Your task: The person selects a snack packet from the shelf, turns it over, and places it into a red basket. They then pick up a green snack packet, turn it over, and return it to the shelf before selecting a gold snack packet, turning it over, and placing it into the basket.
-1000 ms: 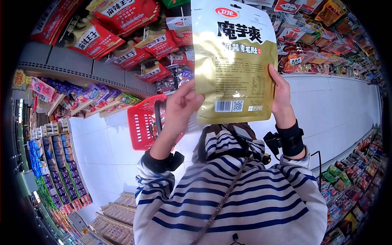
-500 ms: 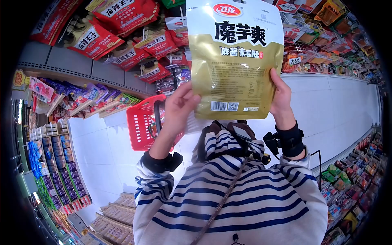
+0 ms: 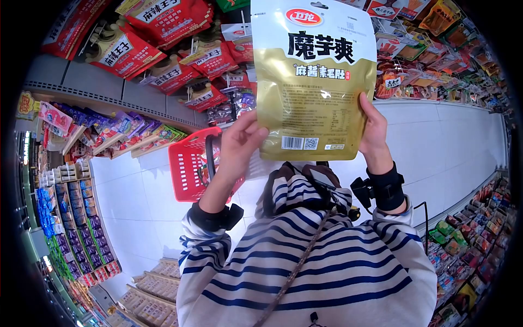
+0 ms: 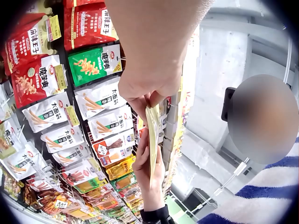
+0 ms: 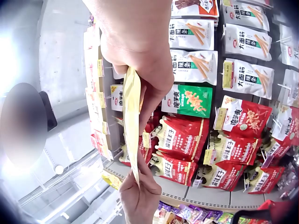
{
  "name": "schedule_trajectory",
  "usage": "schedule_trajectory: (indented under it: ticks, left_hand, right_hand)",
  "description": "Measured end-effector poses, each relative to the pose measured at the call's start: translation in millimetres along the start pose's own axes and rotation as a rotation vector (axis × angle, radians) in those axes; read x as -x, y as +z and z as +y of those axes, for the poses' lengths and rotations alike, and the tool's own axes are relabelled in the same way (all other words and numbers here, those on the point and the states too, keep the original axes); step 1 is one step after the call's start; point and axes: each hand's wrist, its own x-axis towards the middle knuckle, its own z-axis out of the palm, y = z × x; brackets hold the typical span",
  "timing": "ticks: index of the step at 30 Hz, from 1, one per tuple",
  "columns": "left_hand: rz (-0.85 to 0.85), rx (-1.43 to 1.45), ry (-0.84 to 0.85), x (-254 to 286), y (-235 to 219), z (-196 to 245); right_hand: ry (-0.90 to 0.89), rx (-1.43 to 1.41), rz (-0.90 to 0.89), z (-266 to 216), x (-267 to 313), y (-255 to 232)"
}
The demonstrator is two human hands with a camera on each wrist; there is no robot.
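A snack bag (image 3: 316, 117), white at the top and gold below, is held upright in front of the chest. Its printed side with a barcode and small text faces the head camera. My left hand (image 3: 239, 143) pinches the lower left edge, thumb on the near side. On the opposite edge, my right hand (image 3: 375, 133) grips with its thumb along the front and its other fingers behind, mostly hidden. Both wrist views show the bag (image 4: 152, 135) nearly edge-on between the two hands.
A red shopping basket (image 3: 188, 166) with a dark handle is below the left forearm. Red snack bags (image 3: 122, 52) hang on a rack at the upper left, and more packets (image 3: 419, 41) at the upper right. A low shelf of purple packets (image 3: 128, 125) is at the left, above white floor tiles (image 3: 436, 136).
The bag has shifted slightly left and tilted to face the head camera more squarely, its lower edge a little higher. Both hands have kept their hold on it.
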Motion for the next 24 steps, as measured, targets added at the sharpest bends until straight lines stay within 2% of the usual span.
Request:
schedule_trajectory:
  ticks: [24]
  left_hand:
    - [0.017,0.006,0.018,1.1,2.9,-1.4]
  right_hand:
    - [0.009,0.02,0.027,-0.2,1.8,-0.1]
